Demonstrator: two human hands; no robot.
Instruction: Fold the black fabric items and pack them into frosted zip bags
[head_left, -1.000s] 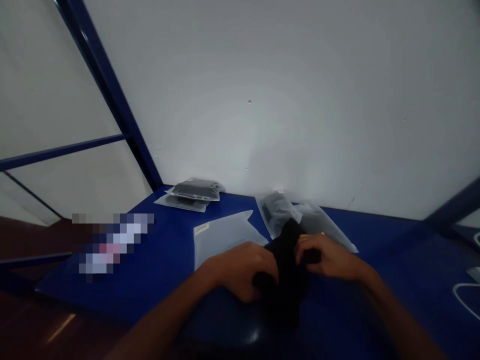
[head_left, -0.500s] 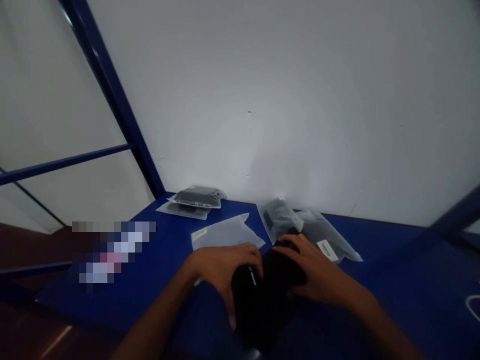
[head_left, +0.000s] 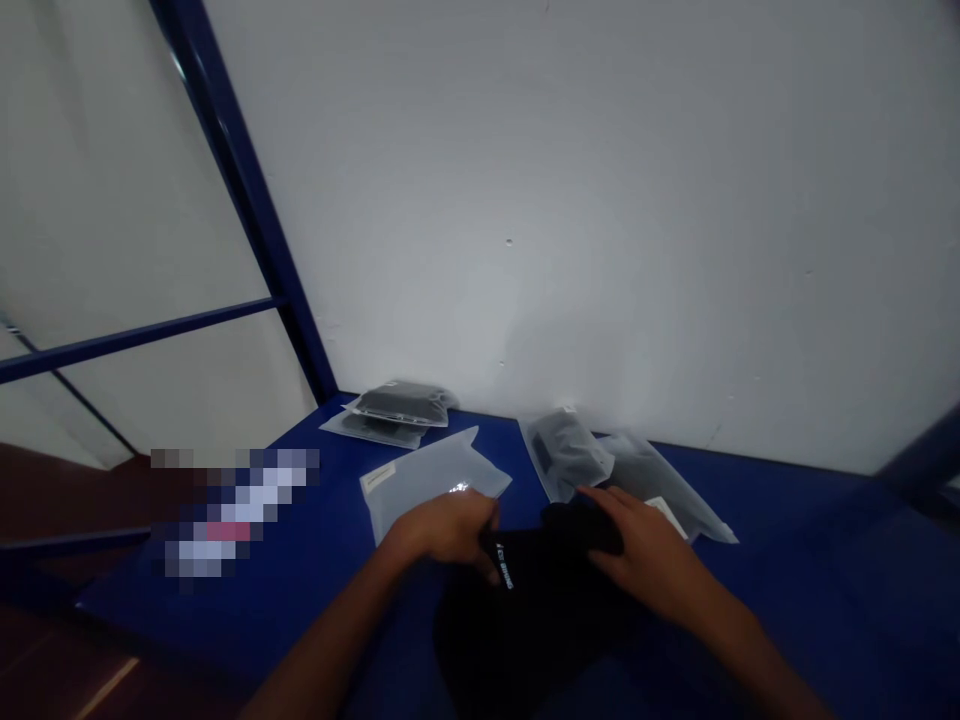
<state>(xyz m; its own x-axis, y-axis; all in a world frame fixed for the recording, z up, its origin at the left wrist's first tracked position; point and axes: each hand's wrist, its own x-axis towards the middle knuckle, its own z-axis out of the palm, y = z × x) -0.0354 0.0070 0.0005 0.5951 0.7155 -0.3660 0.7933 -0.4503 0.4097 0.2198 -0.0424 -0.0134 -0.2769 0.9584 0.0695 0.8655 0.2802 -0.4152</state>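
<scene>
Blk cloth spread wider now; L hand & R hand grips pinching it; lower edge unclear.

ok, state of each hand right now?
Left hand: closed, holding the black cloth item near its white lettering.
Right hand: closed, holding the same item's far right part.

The cloth is solid black, broken only by small white lettering. Blue covers the surface, and the slanting frame post is a darker blue. That wall looks plain pale grey. The bags are frosty, whitish and see-through, some showing black inside, with white labels. Reddish brown colours the floor.
</scene>
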